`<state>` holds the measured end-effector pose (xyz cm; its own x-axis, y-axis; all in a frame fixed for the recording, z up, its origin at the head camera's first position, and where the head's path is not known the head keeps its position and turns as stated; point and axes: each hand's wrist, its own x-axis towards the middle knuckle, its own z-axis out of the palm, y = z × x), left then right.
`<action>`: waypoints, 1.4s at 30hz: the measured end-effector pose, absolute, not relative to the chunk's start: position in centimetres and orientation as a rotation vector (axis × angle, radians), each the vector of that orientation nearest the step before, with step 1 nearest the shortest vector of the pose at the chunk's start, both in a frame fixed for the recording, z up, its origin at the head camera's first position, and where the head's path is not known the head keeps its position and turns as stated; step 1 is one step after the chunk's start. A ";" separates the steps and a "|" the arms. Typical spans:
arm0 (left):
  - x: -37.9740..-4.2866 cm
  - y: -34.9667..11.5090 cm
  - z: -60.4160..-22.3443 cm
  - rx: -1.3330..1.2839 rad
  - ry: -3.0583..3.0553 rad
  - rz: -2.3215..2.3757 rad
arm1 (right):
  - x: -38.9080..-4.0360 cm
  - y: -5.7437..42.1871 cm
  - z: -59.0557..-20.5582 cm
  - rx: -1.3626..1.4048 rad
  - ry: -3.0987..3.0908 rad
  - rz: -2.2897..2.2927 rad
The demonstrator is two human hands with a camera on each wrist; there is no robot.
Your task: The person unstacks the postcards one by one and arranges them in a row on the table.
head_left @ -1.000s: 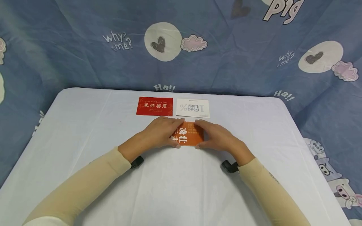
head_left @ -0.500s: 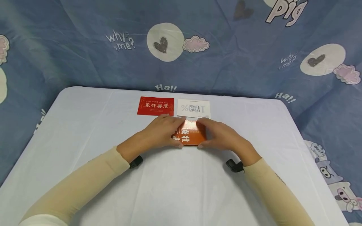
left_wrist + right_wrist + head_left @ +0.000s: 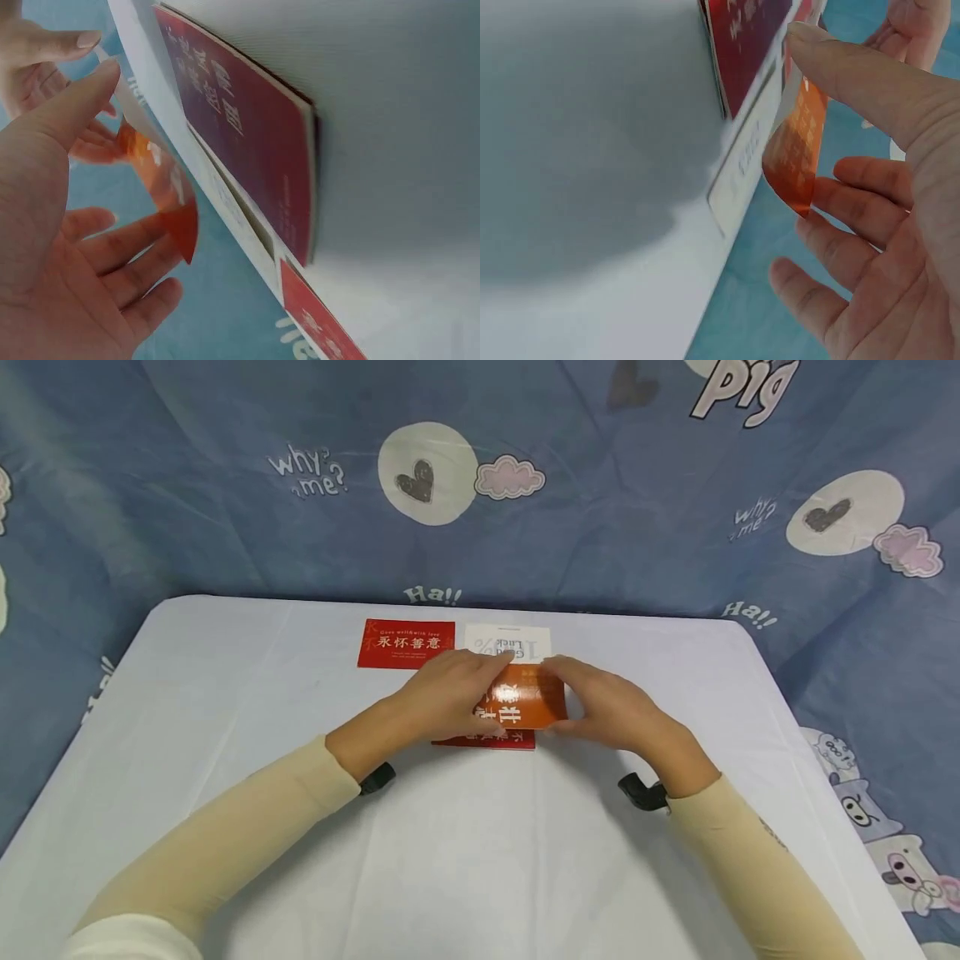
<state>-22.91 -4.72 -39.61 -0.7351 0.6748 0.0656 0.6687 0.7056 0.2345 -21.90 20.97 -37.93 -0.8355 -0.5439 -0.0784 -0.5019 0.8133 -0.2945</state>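
An orange card [image 3: 528, 697] with white characters is held off the table between both hands. My left hand [image 3: 450, 693] pinches its left side, thumb on the near edge and fingers on the far one. On the right side my right hand [image 3: 618, 706] pinches it the same way. Both wrist views show the card bowed, its surface curved. Below it lies a stack of dark red cards [image 3: 247, 127], partly hidden by the hands in the head view. A bright red card [image 3: 405, 643] and a white "Good Luck" card [image 3: 742, 157] lie side by side behind.
A white cloth covers the table [image 3: 480, 860]. Close behind the two flat cards runs the table's far edge, with a blue printed curtain [image 3: 600, 535] hanging beyond it. Black wrist cameras [image 3: 643, 793] sit under both wrists.
The orange card has come up off the stack and moved away from the person and to the right, held by both hands. The dark red card under it now shows.
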 end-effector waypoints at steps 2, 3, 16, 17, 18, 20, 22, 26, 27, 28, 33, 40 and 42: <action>-23.1 -4.0 -39.7 1.134 2.875 0.384 | -21.9 21.5 -37.7 -0.807 2.849 -0.388; -23.2 -3.6 -39.7 1.137 2.880 0.381 | -22.0 21.8 -37.7 -0.796 2.855 -0.384; -25.1 0.1 -40.2 1.192 2.939 0.391 | -23.4 23.4 -37.4 -0.782 2.892 -0.327; -25.3 0.3 -40.3 1.195 2.943 0.386 | -23.6 23.5 -37.4 -0.782 2.894 -0.317; -25.4 0.5 -40.4 1.198 2.952 0.372 | -23.8 23.6 -37.4 -0.783 2.896 -0.303; -25.8 1.0 -40.5 1.201 2.975 0.332 | -24.1 23.9 -37.4 -0.782 2.905 -0.273; -26.1 1.4 -40.5 1.203 2.995 0.306 | -24.4 24.2 -37.4 -0.782 2.919 -0.252; -26.8 2.1 -39.9 1.209 3.024 0.235 | -25.2 24.5 -37.2 -0.808 2.942 -0.234; -27.0 2.3 -39.8 1.210 3.029 0.225 | -25.4 24.5 -37.2 -0.819 2.948 -0.228; -27.2 2.5 -39.7 1.212 3.032 0.214 | -25.6 24.6 -37.1 -0.822 2.954 -0.220; -28.4 3.7 -39.4 1.224 3.035 0.221 | -26.6 24.9 -36.7 -0.794 2.977 -0.191; -30.3 5.1 -39.1 1.196 3.022 0.234 | -28.0 25.8 -36.1 -0.760 2.970 -0.159; -30.8 5.6 -39.1 1.176 3.008 0.260 | -28.5 26.1 -36.0 -0.748 2.971 -0.142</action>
